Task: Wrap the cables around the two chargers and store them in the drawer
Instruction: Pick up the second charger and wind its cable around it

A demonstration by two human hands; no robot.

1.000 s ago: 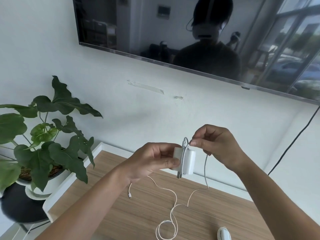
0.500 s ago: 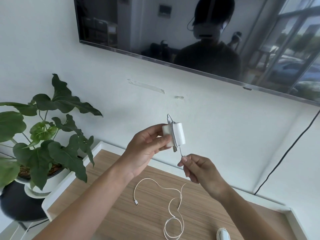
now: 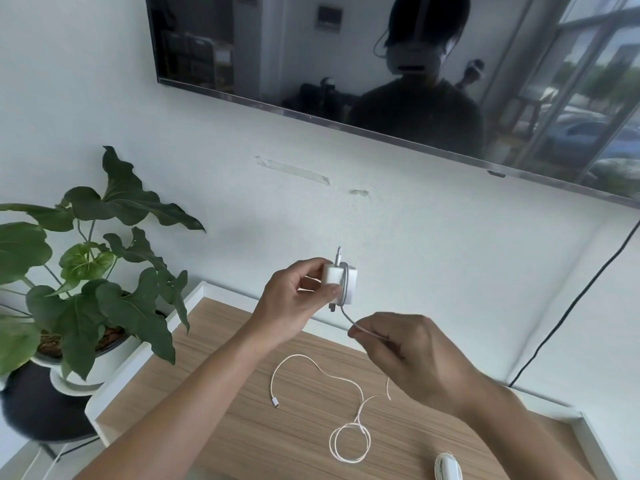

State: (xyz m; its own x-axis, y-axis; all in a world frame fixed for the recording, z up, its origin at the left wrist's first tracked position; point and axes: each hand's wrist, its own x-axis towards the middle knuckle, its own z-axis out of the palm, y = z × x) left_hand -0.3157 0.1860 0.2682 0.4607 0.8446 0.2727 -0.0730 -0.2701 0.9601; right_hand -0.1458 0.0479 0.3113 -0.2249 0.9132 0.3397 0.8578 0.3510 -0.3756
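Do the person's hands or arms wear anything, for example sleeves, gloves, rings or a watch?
Nothing shows. The left hand and right hand are bare, without gloves, rings or a watch. Both forearms are bare too; no sleeve reaches into view.

There is one camera, worn on the person's head. It looks forward and a bit down at the worktop (image 3: 242, 427), up close. The wall and dark screen (image 3: 311, 57) rise behind the worktop.

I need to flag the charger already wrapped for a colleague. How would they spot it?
Start at the wooden desktop under the wall screen and follow its near edge rightward. The wrapped charger lies there, cut off by the frame, past the loose cable. Unlike the charger in the left hand, nobody holds it.
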